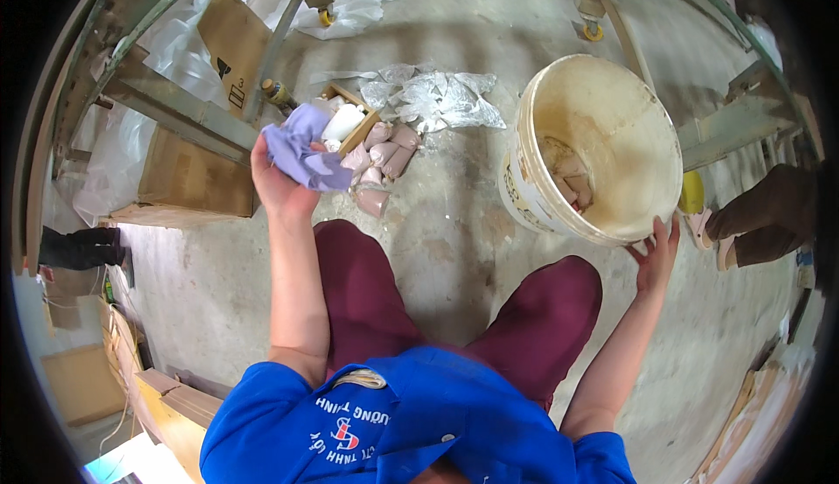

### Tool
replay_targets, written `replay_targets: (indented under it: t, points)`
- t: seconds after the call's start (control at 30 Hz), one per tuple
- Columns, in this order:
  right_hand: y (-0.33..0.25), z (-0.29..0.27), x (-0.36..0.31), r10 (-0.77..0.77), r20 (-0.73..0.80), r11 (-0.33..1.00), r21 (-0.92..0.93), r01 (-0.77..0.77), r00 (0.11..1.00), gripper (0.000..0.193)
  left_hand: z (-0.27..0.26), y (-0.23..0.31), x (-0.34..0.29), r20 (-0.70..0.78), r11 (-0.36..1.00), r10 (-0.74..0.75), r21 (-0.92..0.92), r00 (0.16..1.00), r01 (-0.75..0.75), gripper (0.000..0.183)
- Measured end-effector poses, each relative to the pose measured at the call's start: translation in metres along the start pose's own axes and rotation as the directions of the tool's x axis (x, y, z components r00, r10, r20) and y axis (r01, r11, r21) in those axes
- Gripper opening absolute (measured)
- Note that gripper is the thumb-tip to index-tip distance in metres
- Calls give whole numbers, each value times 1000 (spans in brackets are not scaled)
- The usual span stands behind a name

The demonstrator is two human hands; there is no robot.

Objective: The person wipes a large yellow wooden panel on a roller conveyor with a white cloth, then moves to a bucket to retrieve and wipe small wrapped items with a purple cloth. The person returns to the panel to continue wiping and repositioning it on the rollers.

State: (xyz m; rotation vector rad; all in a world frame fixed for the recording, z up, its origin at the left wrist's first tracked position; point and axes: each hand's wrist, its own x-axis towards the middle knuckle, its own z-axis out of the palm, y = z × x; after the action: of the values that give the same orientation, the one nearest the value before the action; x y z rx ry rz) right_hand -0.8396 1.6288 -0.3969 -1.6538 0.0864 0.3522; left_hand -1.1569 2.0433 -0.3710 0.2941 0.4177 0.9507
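Note:
My left hand point(287, 194) is closed on a crumpled lavender cloth point(308, 154), held up above the floor. Beneath and beside the cloth lie several small, dusty-pink filled bags point(400, 159) and a shallow wooden box point(361, 133) with white items in it, partly hidden by the cloth. On my right, a large off-white bucket point(616, 91), stained inside, leans with its mouth toward me. My right hand point(655, 259) grips its near rim. A few pinkish pieces point(572, 184) lie at the bucket's bottom.
Crumpled clear plastic bags point(441, 100) lie ahead on the floor. A dark bottle-shaped container point(278, 95) stands beside a cardboard box point(197, 174) at left. Metal frame legs with yellow casters point(592, 30) rise at both sides. Other people's legs point(756, 217) show at both edges.

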Motion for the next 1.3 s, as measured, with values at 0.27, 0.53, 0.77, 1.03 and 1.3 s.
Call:
replay_targets:
  t: [0.27, 0.53, 0.77, 1.03, 1.3]
  points:
    - [30, 35, -42, 152, 211, 856, 460, -236, 966, 76, -8, 14, -43, 43, 993, 25, -113, 999, -20, 32]
    - [39, 62, -40, 86, 93, 786, 605, -125, 992, 86, -32, 42, -52, -86, 996, 50, -73, 995, -56, 30]
    - [20, 169, 9, 93, 67, 767, 632, -114, 993, 90, -42, 58, -60, -61, 993, 8, -118, 998, -15, 25]
    - [-22, 282, 124, 57, 4, 798, 600, -48, 998, 81, -19, 34, -59, -175, 999, -30, -25, 984, 26, 28]
    - [72, 281, 22, 237, 535, 865, 264, -427, 811, 36, 0, 12, -66, -95, 846, 123, 530, 988, -54, 31]
